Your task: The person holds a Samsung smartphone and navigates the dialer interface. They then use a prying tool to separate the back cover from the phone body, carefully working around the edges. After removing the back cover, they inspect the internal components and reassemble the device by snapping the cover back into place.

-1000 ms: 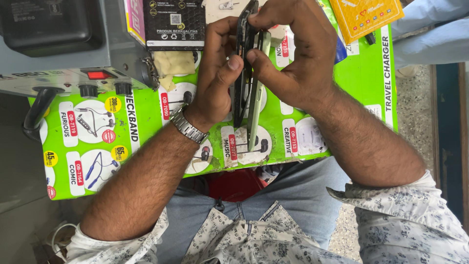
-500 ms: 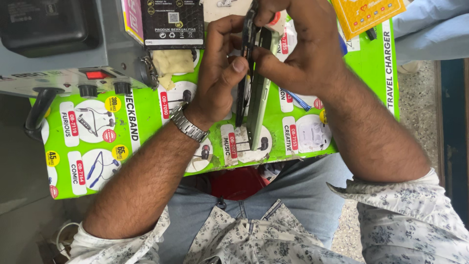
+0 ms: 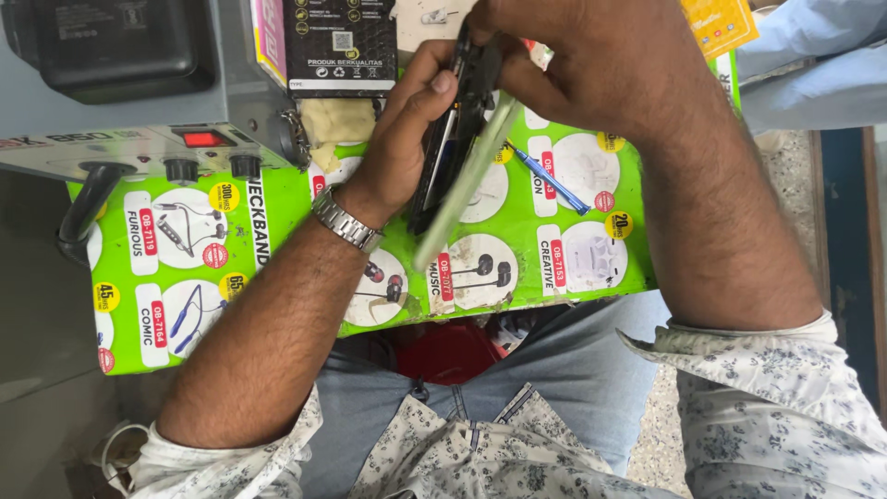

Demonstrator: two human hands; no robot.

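Two hands, left (image 3: 407, 139) and right (image 3: 591, 65), gripping a dark phone (image 3: 457, 139), pale panel (image 3: 467, 180) partly lifted off

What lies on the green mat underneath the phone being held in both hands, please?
Under the phone, the green mat shows printed earphone pictures, and a blue pen lies beside it. The right hand and left hand cover whatever else lies there.

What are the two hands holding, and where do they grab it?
Both hold a dark phone on edge. The left hand grips its long side, thumb against the edge; the right hand pinches the top end. A pale panel stands parted from it.
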